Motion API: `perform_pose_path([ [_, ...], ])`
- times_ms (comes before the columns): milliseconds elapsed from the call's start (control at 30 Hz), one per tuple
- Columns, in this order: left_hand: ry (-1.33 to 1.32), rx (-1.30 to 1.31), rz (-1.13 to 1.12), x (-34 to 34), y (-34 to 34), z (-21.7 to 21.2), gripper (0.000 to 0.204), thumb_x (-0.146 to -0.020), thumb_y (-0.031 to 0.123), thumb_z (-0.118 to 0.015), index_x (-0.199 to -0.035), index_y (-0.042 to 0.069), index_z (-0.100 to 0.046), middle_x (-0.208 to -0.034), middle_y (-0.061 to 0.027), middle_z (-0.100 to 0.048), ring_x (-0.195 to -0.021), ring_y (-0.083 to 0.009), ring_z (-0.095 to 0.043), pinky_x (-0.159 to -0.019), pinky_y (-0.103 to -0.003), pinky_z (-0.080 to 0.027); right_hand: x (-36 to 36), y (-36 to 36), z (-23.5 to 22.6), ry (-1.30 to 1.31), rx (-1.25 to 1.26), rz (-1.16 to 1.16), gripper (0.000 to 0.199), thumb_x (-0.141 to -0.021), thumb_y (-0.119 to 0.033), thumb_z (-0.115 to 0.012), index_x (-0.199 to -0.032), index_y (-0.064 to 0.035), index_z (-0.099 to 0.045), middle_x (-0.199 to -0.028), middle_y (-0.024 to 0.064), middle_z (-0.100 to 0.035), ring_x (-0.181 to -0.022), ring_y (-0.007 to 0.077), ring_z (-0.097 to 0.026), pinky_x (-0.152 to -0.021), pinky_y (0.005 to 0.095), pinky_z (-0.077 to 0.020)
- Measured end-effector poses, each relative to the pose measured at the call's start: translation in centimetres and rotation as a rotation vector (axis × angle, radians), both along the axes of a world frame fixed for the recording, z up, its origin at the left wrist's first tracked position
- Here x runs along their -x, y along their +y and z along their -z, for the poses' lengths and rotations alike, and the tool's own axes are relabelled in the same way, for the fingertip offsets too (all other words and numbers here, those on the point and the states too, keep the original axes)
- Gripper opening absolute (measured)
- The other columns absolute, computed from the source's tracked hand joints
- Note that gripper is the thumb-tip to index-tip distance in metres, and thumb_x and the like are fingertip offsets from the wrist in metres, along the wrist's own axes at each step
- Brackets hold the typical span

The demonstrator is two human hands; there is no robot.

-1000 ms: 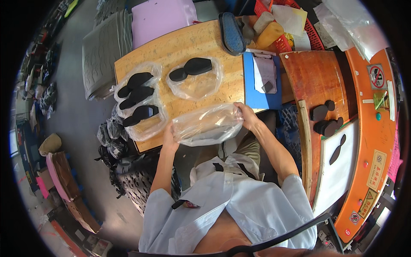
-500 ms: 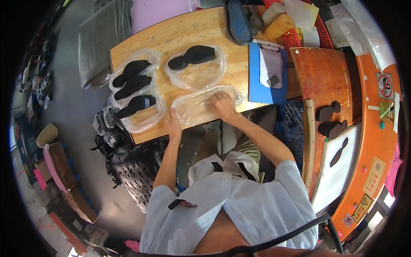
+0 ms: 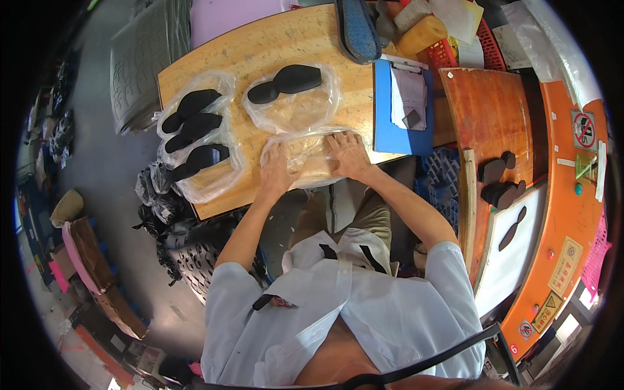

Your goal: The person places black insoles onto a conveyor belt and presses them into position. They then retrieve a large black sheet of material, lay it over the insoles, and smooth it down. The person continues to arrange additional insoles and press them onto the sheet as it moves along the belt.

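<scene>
A clear plastic bag (image 3: 305, 148) lies along the near edge of the wooden table. My left hand (image 3: 278, 170) rests on its left end with the fingers stretched out. On the bag's right end my right hand (image 3: 349, 156) lies flat, fingers spread. Just beyond, a second clear bag (image 3: 296, 117) bears a black sole-shaped piece (image 3: 298, 79), wide at one end and narrow at the other. To the left, overlapping clear bags (image 3: 224, 179) carry three similar black pieces (image 3: 194, 131) in a slanting stack.
A blue clipboard (image 3: 392, 133) with papers lies right of the bags, below a blue-lined sole (image 3: 359, 32). A red basket (image 3: 448, 55) stands at the far right. More black pieces (image 3: 504, 194) sit on the orange-brown board (image 3: 494, 104). Black bags (image 3: 159, 188) hang left of the table.
My left hand has moved from the bag's left edge onto its top and flattened. My right hand has uncurled and spread out on the bag. The view has shifted slightly.
</scene>
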State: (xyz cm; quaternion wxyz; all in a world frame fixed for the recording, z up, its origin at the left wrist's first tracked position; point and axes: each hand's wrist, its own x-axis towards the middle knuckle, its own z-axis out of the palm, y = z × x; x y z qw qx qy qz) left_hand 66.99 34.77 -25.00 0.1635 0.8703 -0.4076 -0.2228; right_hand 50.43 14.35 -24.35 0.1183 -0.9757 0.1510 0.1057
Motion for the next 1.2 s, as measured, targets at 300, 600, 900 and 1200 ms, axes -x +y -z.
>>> perform_pose_path([
  [300, -0.02, 0.199, 0.226, 1.7, -1.0, 0.6, 0.087, -0.074, 0.024, -0.089, -0.148, 0.0, -0.051, -0.155, -0.0198, -0.047, -0.146, -0.0414, -0.04, -0.121, -0.052, -0.034, -3.5, 1.2, -0.4, -0.412, -0.272, 0.04, 0.031, -0.097, -0.031, -0.067, -0.113, -0.0054, -0.073, -0.117, 0.018, -0.069, -0.116, 0.0381, -0.06, -0.102, 0.051, -0.0448],
  [600, 0.051, 0.182, 0.132, 2.3, -1.6, -0.5, 0.093, -0.07, 0.024, -0.091, -0.149, 0.001, -0.048, -0.156, -0.0161, -0.043, -0.147, -0.0389, -0.037, -0.123, -0.05, -0.032, -15.5, -2.2, 1.4, -0.34, -0.084, 0.023, 0.039, -0.098, -0.038, -0.066, -0.112, -0.0023, -0.073, -0.12, 0.0241, -0.07, -0.12, 0.0393, -0.061, -0.1, 0.051, -0.0494],
  [900, 0.024, 0.146, 0.077, 3.0, -1.2, 0.0, 0.099, -0.064, 0.024, -0.094, -0.148, 0.0, -0.048, -0.155, -0.016, -0.041, -0.148, -0.039, -0.035, -0.122, -0.053, -0.03, -15.7, -1.1, -0.3, -0.247, -0.072, -0.098, 0.034, -0.093, -0.031, -0.068, -0.109, -0.002, -0.075, -0.109, 0.0175, -0.074, -0.119, 0.034, -0.062, -0.098, 0.0465, -0.0504],
  [1200, 0.047, 0.039, 0.024, 2.5, -0.2, -1.0, 0.119, -0.06, 0.03, -0.098, -0.157, 0.0, -0.035, -0.162, -0.0191, -0.035, -0.149, -0.0425, -0.032, -0.122, -0.055, -0.028, -17.2, -1.5, 2.5, -0.298, -0.056, 0.111, 0.046, -0.096, -0.037, -0.066, -0.121, 0.0014, -0.071, -0.124, 0.0249, -0.068, -0.119, 0.041, -0.061, -0.105, 0.0518, -0.0456],
])
